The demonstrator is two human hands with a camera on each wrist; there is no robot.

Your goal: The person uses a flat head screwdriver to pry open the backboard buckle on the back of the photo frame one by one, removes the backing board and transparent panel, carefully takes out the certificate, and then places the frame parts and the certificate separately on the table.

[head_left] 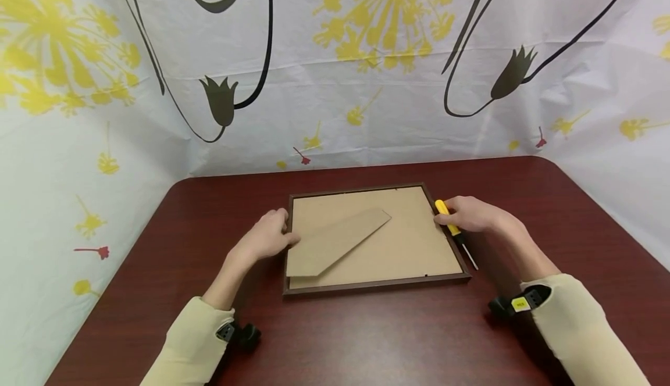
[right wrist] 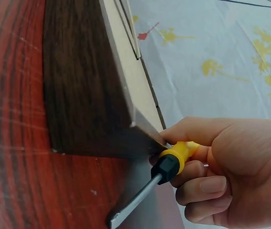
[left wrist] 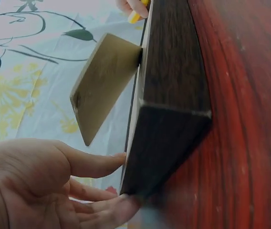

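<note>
A dark wooden picture frame (head_left: 377, 285) lies face down, its tan backing board (head_left: 413, 240) upward. A tapered easel stand (head_left: 340, 240) lies across the backing's left part; in the left wrist view this stand (left wrist: 104, 81) juts out from the back at an angle. My left hand (head_left: 266, 235) grips the frame's left rail, thumb on the upper edge and fingers at the outer side. My right hand (head_left: 473, 211) holds a screwdriver (right wrist: 168, 167) with a yellow and black handle in its curled fingers, shaft pointing toward me. Its thumb rests on the frame's right rail.
The frame lies on a dark red wooden table (head_left: 356, 339). A white sheet (head_left: 314, 118) with yellow flowers and dark stems hangs behind the table and at both sides. Black wrist cameras (head_left: 249, 338) sit near the cuffs of the pale sleeves.
</note>
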